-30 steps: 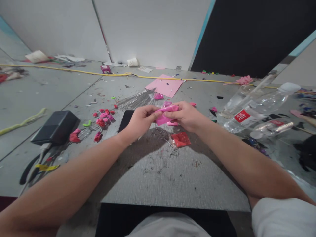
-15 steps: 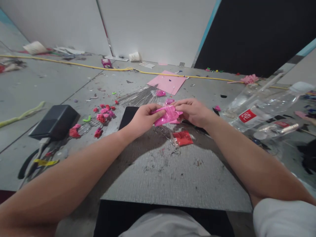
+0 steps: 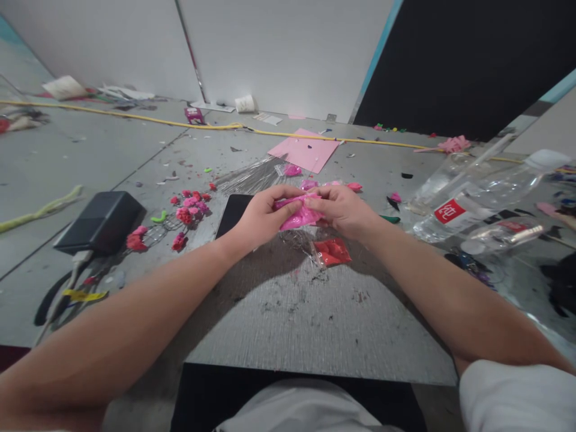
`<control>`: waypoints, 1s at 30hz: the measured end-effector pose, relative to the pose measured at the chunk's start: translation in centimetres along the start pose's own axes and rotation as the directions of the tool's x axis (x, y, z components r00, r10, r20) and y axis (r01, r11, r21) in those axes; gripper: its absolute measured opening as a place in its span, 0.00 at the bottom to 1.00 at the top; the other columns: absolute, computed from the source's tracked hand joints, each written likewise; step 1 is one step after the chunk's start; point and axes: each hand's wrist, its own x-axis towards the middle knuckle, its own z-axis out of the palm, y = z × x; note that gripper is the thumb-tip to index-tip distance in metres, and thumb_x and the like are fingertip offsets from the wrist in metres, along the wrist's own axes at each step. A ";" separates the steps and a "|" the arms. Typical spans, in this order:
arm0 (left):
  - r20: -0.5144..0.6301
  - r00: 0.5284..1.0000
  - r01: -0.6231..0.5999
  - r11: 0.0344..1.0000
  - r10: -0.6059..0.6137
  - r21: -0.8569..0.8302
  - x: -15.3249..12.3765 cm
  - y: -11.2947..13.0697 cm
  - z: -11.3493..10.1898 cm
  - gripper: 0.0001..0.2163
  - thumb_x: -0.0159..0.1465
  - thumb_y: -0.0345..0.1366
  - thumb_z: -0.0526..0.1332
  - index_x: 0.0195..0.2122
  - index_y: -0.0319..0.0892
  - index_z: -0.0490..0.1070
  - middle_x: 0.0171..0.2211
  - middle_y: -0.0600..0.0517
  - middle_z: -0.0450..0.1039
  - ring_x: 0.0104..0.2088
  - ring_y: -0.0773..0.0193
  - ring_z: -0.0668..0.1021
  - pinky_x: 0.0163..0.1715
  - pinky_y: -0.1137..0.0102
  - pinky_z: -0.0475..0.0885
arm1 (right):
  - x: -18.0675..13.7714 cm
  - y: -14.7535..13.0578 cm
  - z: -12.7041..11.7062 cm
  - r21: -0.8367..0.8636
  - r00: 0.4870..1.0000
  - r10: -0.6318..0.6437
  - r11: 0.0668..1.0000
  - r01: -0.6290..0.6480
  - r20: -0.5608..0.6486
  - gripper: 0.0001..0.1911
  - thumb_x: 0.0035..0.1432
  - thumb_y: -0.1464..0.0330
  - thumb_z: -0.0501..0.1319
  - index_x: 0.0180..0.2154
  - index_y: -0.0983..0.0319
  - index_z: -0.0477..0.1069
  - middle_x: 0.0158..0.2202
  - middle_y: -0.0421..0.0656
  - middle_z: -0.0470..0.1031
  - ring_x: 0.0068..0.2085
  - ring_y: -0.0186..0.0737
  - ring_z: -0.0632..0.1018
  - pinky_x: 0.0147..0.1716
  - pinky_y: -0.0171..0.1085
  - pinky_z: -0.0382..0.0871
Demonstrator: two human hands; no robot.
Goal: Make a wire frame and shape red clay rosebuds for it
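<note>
Both hands meet over the middle of the grey table (image 3: 315, 324). My left hand (image 3: 261, 216) and my right hand (image 3: 344, 210) each pinch a small pink plastic bag (image 3: 297, 217) held between them, fingers closed on it. Just below the bag lies a small red packet (image 3: 332, 252) in clear plastic. A black phone (image 3: 230, 211) lies flat beside my left wrist. Left of it sits a cluster of small red and pink flowers (image 3: 189, 210) on wires.
A black box (image 3: 101, 221) with a cable sits at the left. Clear plastic bottles (image 3: 477, 201) lie at the right. A pink paper sheet (image 3: 306, 153), a bundle of thin wires (image 3: 249, 175) and a yellow cord (image 3: 180, 125) lie further back. Small scraps litter the surface.
My right hand drew back toward the left hand after pulling slightly away, and the pink bag is bunched tighter between them. The view shifted down a little earlier on.
</note>
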 end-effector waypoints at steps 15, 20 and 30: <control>-0.236 0.959 0.099 0.964 -0.159 -0.247 1.6 -0.5 -1.8 0.07 0.64 0.39 0.70 0.36 0.42 0.79 0.29 0.53 0.76 0.26 0.70 0.71 0.24 0.76 0.65 | -0.9 -4.1 -2.1 0.138 0.947 -0.204 0.960 0.243 -0.247 0.27 0.51 0.47 0.73 0.26 0.57 0.61 0.34 0.41 0.71 0.33 0.37 0.70 0.28 0.36 0.65; -0.167 0.978 0.065 0.939 -0.127 -0.336 1.6 -0.9 -1.5 0.08 0.65 0.40 0.70 0.41 0.43 0.80 0.32 0.54 0.76 0.27 0.73 0.72 0.25 0.78 0.69 | -0.9 -5.1 -5.7 -0.299 0.909 -0.261 0.940 0.163 -0.326 0.17 0.57 0.51 0.69 0.34 0.57 0.72 0.36 0.45 0.78 0.32 0.40 0.77 0.23 0.37 0.63; 0.092 0.980 0.200 0.898 -0.178 -0.393 -0.3 -0.4 0.3 0.16 0.60 0.35 0.74 0.49 0.44 0.79 0.41 0.51 0.78 0.38 0.69 0.80 0.40 0.74 0.80 | 0.8 -1.7 -12.2 -0.748 0.723 -0.357 0.578 -0.326 -0.592 0.12 0.48 0.70 0.75 0.35 0.60 0.78 0.39 0.54 0.81 0.51 0.64 0.78 0.53 0.60 0.69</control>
